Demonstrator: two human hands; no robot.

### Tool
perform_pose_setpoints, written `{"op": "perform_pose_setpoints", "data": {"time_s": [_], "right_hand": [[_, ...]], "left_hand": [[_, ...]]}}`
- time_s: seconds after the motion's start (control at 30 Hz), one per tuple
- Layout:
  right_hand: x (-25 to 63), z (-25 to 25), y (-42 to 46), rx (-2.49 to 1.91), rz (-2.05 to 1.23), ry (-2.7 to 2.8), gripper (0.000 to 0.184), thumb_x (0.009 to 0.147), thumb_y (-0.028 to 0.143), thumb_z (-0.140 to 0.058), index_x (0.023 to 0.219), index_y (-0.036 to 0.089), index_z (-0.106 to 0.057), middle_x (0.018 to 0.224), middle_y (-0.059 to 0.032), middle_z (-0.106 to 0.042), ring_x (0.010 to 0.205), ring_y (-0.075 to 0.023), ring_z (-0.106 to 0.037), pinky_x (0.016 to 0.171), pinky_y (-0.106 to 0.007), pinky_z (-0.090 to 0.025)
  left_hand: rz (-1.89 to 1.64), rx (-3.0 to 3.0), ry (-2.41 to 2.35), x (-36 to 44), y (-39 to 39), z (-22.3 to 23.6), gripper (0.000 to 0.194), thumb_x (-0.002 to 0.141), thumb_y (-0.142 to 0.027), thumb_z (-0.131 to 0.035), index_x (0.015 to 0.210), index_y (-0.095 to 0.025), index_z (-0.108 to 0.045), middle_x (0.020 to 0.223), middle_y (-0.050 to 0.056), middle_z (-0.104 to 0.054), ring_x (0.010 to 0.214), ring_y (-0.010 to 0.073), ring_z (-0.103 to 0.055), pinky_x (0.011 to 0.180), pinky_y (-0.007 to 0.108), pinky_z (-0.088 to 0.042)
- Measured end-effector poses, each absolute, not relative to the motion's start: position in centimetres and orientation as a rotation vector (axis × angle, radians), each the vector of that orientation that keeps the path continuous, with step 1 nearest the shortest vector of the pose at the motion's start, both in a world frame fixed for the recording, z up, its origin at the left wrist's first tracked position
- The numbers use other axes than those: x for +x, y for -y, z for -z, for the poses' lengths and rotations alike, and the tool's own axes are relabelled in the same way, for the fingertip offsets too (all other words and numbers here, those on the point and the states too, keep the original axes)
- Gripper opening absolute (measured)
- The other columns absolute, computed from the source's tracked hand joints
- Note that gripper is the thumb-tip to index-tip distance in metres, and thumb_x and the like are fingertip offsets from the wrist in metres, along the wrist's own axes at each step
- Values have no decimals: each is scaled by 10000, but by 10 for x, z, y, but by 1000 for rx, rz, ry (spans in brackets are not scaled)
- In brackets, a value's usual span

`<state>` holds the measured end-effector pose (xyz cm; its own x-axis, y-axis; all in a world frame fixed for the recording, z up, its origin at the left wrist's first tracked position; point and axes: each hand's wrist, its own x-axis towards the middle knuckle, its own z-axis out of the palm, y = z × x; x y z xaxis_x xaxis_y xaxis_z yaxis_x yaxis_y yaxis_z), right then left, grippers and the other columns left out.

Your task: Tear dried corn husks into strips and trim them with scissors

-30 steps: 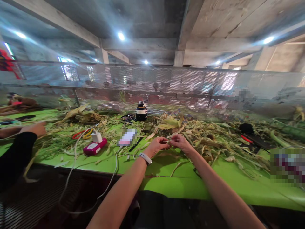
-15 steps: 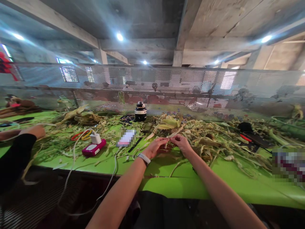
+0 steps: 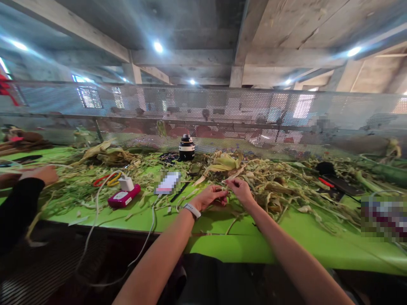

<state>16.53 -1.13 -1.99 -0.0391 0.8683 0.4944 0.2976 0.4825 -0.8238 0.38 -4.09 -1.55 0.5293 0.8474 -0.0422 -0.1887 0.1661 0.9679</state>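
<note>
Over the green tabletop point(image 3: 229, 248), my left hand point(image 3: 211, 197) is closed in a pinch, with a white band on its wrist. Close beside it, my right hand point(image 3: 240, 189) is also pinched, thumb against forefinger. A thin pale strand shows faintly between the fingertips; it is too small to name. Just behind the hands lies a yellowish corn husk point(image 3: 225, 163) on a heap of shredded dry husk strips point(image 3: 270, 180). A phone point(image 3: 168, 183) on a white cable lies left of my left hand.
A magenta power strip point(image 3: 124, 197) holds a white charger point(image 3: 126, 183). A black-and-white bottle point(image 3: 186, 147) stands before the perforated metal screen point(image 3: 197, 101). At far left is a co-worker's hand point(image 3: 43, 173). A green basket point(image 3: 386, 167) sits at right.
My hands, first together at the fingertips, have drawn slightly apart, the left a little lower and the right a little higher. The view has shifted slightly.
</note>
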Motion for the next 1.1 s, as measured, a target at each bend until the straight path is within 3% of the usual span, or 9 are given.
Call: {"op": "perform_pose_setpoints", "data": {"time_s": [0.27, 0.53, 0.67, 0.8, 0.9, 1.0, 1.1], "right_hand": [[167, 20, 17, -1082, -975, 1690, 587, 730, 779, -428, 538, 224, -452, 422, 44, -363, 393, -100, -301, 398, -256, -241], [156, 19, 19, -999, -672, 1759, 551, 746, 715, -465, 517, 215, -424, 466, 35, -388, 474, -106, -349, 470, -255, -293], [159, 16, 21, -1045, -818, 1641, 557, 701, 750, -492, 525, 224, -431, 417, 52, -348, 401, -96, -315, 412, -257, -261], [162, 14, 24, -1077, -1001, 1578, 579, 726, 754, -462, 527, 210, -477, 415, 32, -434, 362, -92, -358, 366, -242, -276], [158, 14, 28, -1040, -1106, 1657, 505, 686, 688, -585, 591, 193, -556, 473, 23, -546, 372, -87, -420, 369, -223, -312], [150, 16, 30, -947, -1186, 1719, 449, 644, 633, -660, 715, 193, -610, 579, 18, -633, 393, -84, -467, 384, -216, -340], [147, 18, 29, -904, -1220, 1665, 471, 635, 641, -659, 754, 188, -615, 595, 17, -642, 378, -74, -460, 377, -212, -325]], "left_hand": [[-1065, 970, -696, 5, 36, 14, 314, 609, -306, -835, 779, -126, -643, 604, -6, -642, 508, 91, -579, 595, 246, -504], [-1146, 845, -696, 4, 37, 9, 169, 685, -237, -781, 727, -128, -659, 622, 4, -665, 534, 85, -591, 665, 246, -530], [-1191, 840, -691, 4, 35, 11, 163, 697, -242, -768, 742, -140, -649, 628, 1, -666, 571, 100, -614, 708, 270, -532], [-1362, 845, -663, 5, 29, 15, 174, 712, -263, -747, 821, -157, -662, 772, 28, -709, 795, 139, -668, 860, 292, -494], [-1426, 921, -637, 8, 26, 16, 155, 726, -252, -717, 845, -171, -661, 906, 55, -727, 983, 177, -651, 917, 297, -462], [-1381, 1006, -627, 12, 26, 19, 168, 737, -266, -696, 874, -176, -664, 937, 63, -731, 1006, 194, -641, 871, 294, -480], [-1321, 1055, -625, 14, 27, 22, 257, 718, -317, -709, 916, -156, -673, 916, 67, -737, 886, 195, -655, 711, 270, -496]]}}
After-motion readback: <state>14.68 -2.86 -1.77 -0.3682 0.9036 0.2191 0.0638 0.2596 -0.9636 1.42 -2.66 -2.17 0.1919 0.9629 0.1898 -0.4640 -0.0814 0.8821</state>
